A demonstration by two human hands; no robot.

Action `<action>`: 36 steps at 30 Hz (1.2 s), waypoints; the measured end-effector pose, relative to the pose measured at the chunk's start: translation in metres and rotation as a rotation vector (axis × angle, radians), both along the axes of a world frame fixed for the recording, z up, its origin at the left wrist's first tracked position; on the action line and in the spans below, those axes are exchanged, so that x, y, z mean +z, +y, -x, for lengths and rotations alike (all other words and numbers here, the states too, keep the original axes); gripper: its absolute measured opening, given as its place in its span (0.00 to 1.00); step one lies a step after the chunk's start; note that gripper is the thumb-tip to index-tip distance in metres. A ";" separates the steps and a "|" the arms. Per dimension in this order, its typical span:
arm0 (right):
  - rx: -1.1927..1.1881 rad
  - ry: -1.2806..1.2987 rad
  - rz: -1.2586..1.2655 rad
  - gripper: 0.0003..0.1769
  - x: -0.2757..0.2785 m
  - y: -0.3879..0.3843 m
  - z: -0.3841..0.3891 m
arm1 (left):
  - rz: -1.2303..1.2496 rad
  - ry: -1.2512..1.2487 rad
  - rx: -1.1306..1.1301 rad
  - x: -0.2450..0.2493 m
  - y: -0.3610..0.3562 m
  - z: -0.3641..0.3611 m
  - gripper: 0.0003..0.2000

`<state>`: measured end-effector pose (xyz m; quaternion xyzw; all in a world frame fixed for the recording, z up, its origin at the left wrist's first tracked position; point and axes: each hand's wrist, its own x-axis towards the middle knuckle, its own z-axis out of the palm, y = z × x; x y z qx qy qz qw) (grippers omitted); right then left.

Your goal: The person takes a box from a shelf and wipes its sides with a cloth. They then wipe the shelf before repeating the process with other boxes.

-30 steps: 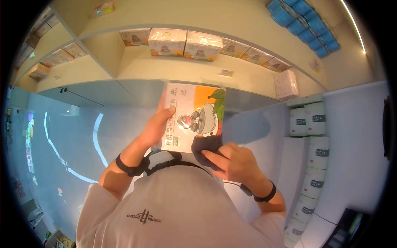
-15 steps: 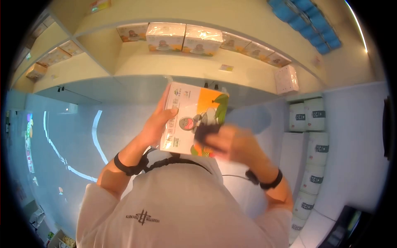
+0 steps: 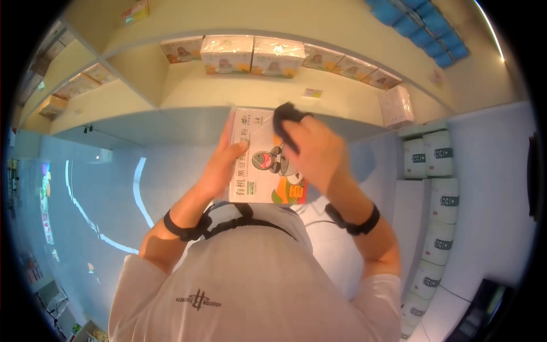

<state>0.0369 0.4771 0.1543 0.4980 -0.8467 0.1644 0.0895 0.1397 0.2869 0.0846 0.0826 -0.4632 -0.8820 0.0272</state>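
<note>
Change: my right hand [image 3: 319, 149] and dark cloth [image 3: 289, 122] moved up the box [image 3: 265, 162].
Fingers: left [image 3: 223, 166] grips box; right pinches cloth.
Surfaces: glossy box, soft cloth.

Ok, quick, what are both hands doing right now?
Left hand: closed on the left edge of the box.
Right hand: holding a dark cloth at the box's upper right.

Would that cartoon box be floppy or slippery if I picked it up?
The box is probably stiff, since its front looks flat and its edges straight. It might be a little slippery, because it looks shiny. I'd guess it isn't very heavy: only the left hand grips its side.
</note>
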 end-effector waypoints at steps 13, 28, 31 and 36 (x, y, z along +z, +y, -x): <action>0.359 -0.165 -0.070 0.26 -0.011 -0.010 -0.060 | 0.117 0.010 0.087 -0.007 -0.005 -0.001 0.35; 0.340 -0.229 0.021 0.20 -0.034 0.024 -0.031 | 0.037 -0.041 0.259 -0.010 -0.016 -0.003 0.36; 0.118 -0.272 0.150 0.19 -0.030 0.019 -0.015 | 0.124 -0.028 0.235 0.000 -0.016 -0.005 0.37; -0.060 -0.219 0.371 0.16 -0.012 -0.036 -0.015 | 0.475 0.063 0.096 -0.016 0.004 -0.006 0.36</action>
